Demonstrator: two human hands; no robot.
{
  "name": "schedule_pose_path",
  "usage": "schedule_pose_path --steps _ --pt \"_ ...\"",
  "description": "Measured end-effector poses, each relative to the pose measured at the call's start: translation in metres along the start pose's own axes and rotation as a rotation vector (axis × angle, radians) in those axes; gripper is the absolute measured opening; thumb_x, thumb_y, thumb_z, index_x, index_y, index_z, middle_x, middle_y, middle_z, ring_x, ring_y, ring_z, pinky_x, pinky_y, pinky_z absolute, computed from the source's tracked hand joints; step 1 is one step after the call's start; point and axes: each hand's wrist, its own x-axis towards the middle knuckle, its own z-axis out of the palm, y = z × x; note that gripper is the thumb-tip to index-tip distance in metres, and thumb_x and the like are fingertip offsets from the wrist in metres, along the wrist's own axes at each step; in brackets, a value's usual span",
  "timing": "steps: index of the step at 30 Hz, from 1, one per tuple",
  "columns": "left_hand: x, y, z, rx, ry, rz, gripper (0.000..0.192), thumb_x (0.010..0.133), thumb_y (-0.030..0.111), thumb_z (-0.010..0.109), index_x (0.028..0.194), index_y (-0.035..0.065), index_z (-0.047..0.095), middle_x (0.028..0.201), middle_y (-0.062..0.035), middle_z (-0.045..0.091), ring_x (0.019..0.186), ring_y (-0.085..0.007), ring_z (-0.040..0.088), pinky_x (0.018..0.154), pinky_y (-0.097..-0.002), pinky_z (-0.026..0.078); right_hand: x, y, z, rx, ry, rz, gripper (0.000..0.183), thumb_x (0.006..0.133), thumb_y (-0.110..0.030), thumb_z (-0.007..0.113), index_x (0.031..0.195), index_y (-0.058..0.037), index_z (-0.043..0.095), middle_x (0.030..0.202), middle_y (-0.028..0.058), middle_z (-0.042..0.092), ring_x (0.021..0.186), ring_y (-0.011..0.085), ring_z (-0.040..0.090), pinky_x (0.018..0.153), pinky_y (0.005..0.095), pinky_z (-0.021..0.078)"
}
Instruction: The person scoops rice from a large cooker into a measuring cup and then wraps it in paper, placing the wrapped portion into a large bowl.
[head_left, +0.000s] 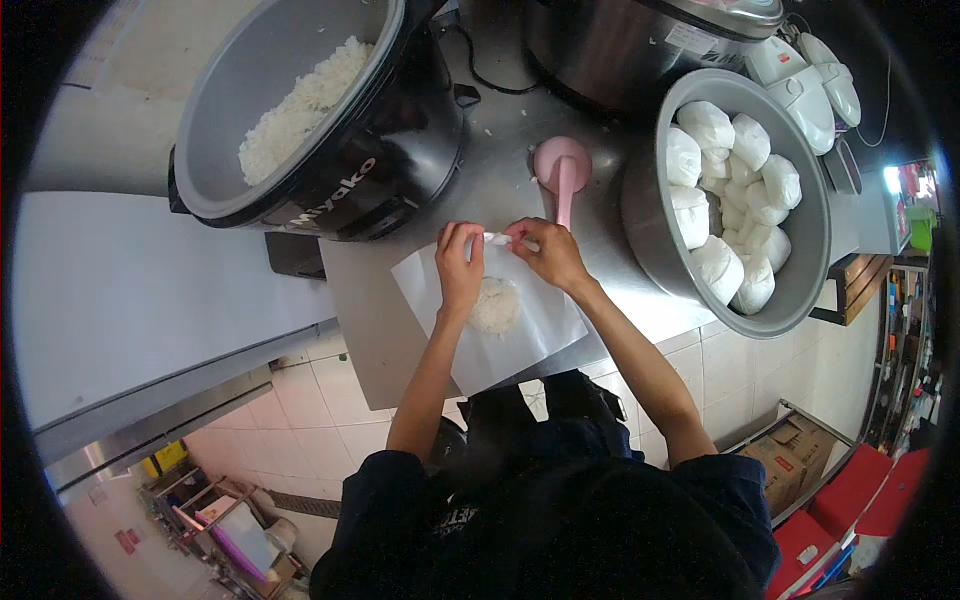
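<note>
A sheet of white wrapping paper (517, 337) lies on the steel table, with a round mound of cooked white rice (493, 306) on it. Beyond the rice, my left hand (461, 262) and my right hand (546, 251) pinch a small twisted white piece (496, 238) between their fingertips; whether it is part of the sheet I cannot tell. A pink rice scoop (564, 169) rests face down just past my right hand. To the left stands an open Miyako rice cooker (390, 150) with loose rice (307, 109) inside. Several white paper-wrapped bundles (718, 270) fill a grey metal pot (821, 247) on the right.
Another large steel cooker (600, 52) stands at the back, with a black cord (487, 82) beside it. A white surface (150, 300) adjoins the steel table (360, 330) on the left. The table's near edge is close to my body. White plastic containers (802, 90) sit behind the pot.
</note>
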Motion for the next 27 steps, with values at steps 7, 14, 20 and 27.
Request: schedule_pose_path --steps 7,14,20,27 --pt "-0.007 0.015 0.0 -0.13 0.139 -0.289 0.013 0.083 0.011 0.059 0.088 0.0006 0.054 0.077 -0.0067 0.055 0.073 -0.0187 0.057 0.067 -0.0309 0.048 -0.005 0.0 0.001 -0.019 0.058 -0.077 0.008 0.071 -0.01 0.065 0.078 -0.0056 0.064 0.08 0.0089 0.063 0.071 0.0264 0.061 0.066 0.0356 0.0472" --pt "-0.004 0.022 -0.013 -0.942 -0.26 -0.927 0.021 0.086 0.018 0.057 0.088 -0.0025 0.054 0.086 -0.0114 0.06 0.079 -0.0207 0.061 0.074 -0.0324 0.053 -0.012 -0.016 -0.005 -0.016 0.037 -0.096 0.009 0.068 -0.008 0.066 0.076 -0.005 0.063 0.078 0.0071 0.062 0.072 0.0242 0.062 0.064 0.0322 0.0475" --pt "-0.009 0.018 -0.02 -0.986 -0.297 -0.841 0.019 0.086 0.013 0.055 0.094 -0.0046 0.054 0.093 -0.0161 0.06 0.085 -0.0223 0.062 0.08 -0.0344 0.052 -0.011 -0.018 -0.005 0.114 0.056 -0.03 0.012 0.071 -0.009 0.065 0.082 -0.0051 0.062 0.077 0.0067 0.062 0.07 0.0225 0.061 0.062 0.0324 0.0466" --pt "-0.03 0.031 -0.029 -0.872 -0.236 -0.888 0.015 0.083 0.012 0.058 0.089 -0.0018 0.057 0.094 -0.0139 0.061 0.088 -0.0221 0.059 0.079 -0.0329 0.05 0.04 0.0 -0.014 -0.386 0.334 0.114 0.03 0.078 -0.015 0.06 0.104 -0.0025 0.054 0.078 0.0113 0.063 0.066 0.0234 0.062 0.058 0.0341 0.0449"
